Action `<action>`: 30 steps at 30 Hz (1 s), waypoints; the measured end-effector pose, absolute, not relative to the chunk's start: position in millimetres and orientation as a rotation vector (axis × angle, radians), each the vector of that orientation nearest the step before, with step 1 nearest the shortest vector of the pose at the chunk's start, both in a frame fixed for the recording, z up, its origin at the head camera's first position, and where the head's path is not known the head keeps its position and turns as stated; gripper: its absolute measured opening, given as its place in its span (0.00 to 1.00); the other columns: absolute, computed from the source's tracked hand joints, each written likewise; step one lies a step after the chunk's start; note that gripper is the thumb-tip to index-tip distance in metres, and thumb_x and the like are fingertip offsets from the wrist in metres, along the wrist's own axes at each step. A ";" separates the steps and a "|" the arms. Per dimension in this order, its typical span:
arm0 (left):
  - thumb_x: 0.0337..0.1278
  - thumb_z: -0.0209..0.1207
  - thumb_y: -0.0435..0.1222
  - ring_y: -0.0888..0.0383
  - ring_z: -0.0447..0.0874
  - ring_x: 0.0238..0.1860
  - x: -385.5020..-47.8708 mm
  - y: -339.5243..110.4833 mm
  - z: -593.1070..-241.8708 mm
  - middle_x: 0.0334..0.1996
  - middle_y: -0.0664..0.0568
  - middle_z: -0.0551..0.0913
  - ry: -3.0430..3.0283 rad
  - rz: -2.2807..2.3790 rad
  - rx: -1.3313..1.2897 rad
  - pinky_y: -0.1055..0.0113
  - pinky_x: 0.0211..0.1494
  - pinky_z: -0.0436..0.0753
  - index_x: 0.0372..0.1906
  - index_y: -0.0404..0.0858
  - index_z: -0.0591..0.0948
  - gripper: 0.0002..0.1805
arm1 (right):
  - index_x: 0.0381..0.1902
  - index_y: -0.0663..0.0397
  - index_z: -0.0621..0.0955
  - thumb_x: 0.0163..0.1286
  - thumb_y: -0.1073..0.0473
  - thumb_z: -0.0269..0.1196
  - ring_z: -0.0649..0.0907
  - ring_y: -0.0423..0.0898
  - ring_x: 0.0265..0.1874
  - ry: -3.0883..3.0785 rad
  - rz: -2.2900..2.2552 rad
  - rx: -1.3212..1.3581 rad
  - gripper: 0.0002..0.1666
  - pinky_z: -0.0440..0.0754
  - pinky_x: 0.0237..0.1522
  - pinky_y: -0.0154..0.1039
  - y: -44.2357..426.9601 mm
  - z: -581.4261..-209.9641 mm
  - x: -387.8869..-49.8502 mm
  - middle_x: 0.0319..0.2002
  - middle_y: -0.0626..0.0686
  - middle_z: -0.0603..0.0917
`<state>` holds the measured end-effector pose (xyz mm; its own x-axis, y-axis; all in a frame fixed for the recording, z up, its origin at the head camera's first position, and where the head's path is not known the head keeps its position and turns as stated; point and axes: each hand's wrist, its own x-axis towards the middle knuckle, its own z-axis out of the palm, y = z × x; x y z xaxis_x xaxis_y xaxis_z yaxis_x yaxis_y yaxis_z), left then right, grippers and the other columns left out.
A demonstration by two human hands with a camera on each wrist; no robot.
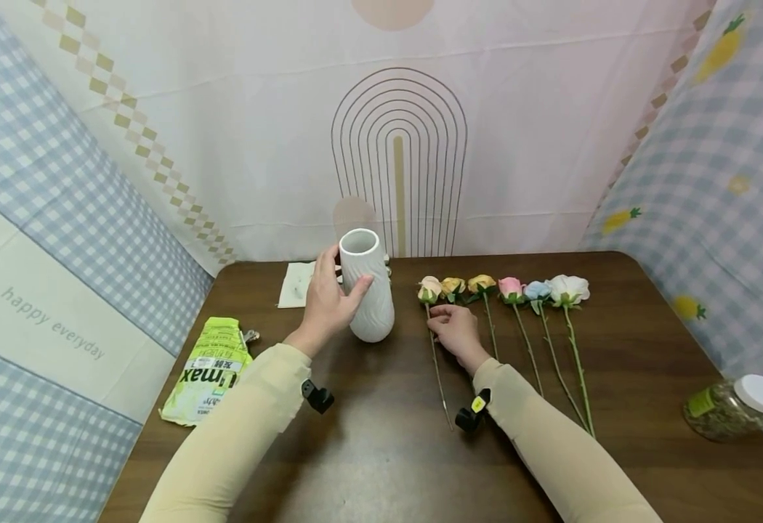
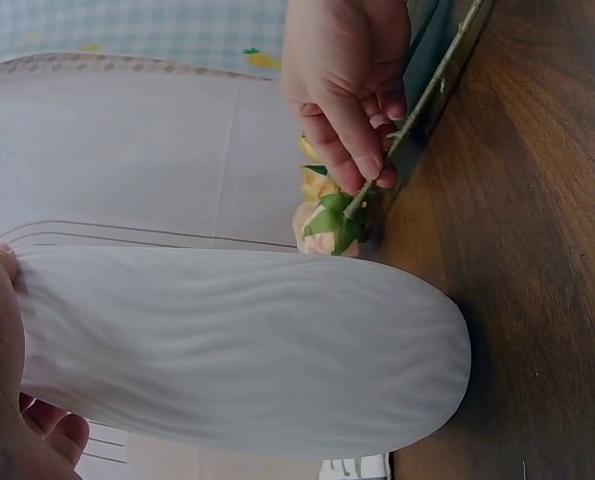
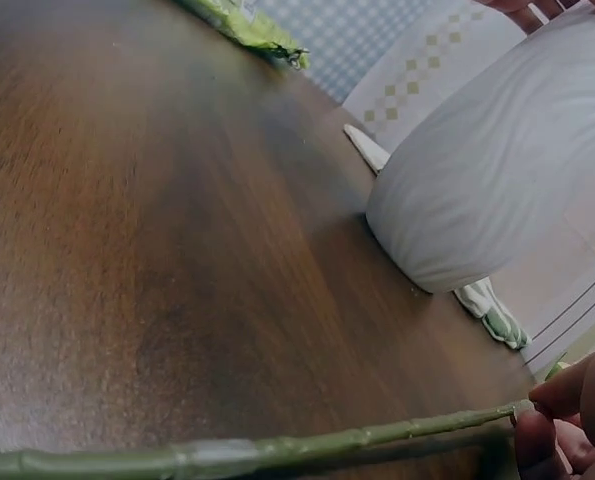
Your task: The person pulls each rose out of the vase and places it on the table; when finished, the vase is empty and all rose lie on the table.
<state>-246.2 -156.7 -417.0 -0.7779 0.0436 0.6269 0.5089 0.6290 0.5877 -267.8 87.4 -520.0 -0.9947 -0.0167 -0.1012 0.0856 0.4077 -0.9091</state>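
A white vase [image 1: 373, 312] with a wavy relief stands on the table, its round mouth facing up. Near its top my left hand [image 1: 329, 299] grips it, thumb on the front and fingers round the side. To the right, my right hand [image 1: 458, 331] pinches the stem of a pale peach rose [image 1: 430, 288] just below the bloom. In the left wrist view, that rose [image 2: 327, 228] shows beside the vase [image 2: 247, 345]. The stem [image 3: 367, 437] runs across the bottom of the right wrist view. Right of it lie two yellow roses [image 1: 482, 283], a pink rose [image 1: 511, 288], a blue flower [image 1: 538, 291] and a white flower [image 1: 568, 288].
A crumpled green bag [image 1: 208, 374] lies at the table's left. On the far right is a jar [image 1: 735, 408] with a white lid. A white sheet [image 1: 295, 285] lies behind the left hand, near the back edge. The patterned cloth wall [image 1: 277, 145] rises behind the table.
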 end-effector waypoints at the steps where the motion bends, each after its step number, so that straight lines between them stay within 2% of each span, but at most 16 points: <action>1: 0.58 0.63 0.48 0.49 0.73 0.50 -245.9 -156.7 -417.3 0.52 0.42 0.71 -2.277 -1.066 -0.429 0.54 0.49 0.78 0.64 0.32 0.65 0.36 | 0.48 0.58 0.84 0.64 0.62 0.65 0.85 0.45 0.27 2.540 -1.671 0.073 0.14 0.82 0.26 0.39 87.4 -520.7 -268.0 0.36 0.55 0.87; 9: 0.57 0.63 0.49 0.50 0.73 0.51 -243.5 -156.0 -417.4 0.53 0.43 0.71 -2.299 -1.089 -0.403 0.58 0.50 0.78 0.65 0.33 0.64 0.37 | 0.47 0.59 0.84 0.63 0.62 0.66 0.85 0.45 0.30 2.413 -1.755 0.139 0.14 0.83 0.28 0.39 88.6 -524.4 -269.3 0.38 0.55 0.87; 17: 0.58 0.62 0.49 0.50 0.74 0.51 -245.2 -156.0 -415.9 0.54 0.43 0.71 -2.305 -1.093 -0.402 0.59 0.50 0.78 0.66 0.33 0.64 0.38 | 0.40 0.61 0.85 0.62 0.63 0.67 0.84 0.44 0.24 2.460 -1.756 0.122 0.09 0.82 0.26 0.38 89.6 -523.6 -269.8 0.33 0.56 0.87; 25: 0.57 0.64 0.47 0.49 0.73 0.52 -246.3 -156.2 -416.2 0.53 0.41 0.71 -2.263 -1.104 -0.432 0.51 0.50 0.78 0.65 0.31 0.64 0.38 | 0.39 0.61 0.87 0.62 0.64 0.67 0.84 0.43 0.22 2.512 -1.735 0.118 0.08 0.82 0.25 0.36 91.1 -524.6 -270.5 0.31 0.56 0.87; 30: 0.56 0.64 0.48 0.50 0.74 0.51 -247.3 -156.3 -417.5 0.52 0.42 0.72 -2.262 -1.071 -0.434 0.56 0.51 0.78 0.64 0.32 0.65 0.37 | 0.38 0.59 0.87 0.61 0.62 0.68 0.84 0.43 0.21 2.547 -1.698 0.101 0.08 0.82 0.24 0.36 92.3 -526.0 -270.8 0.30 0.55 0.87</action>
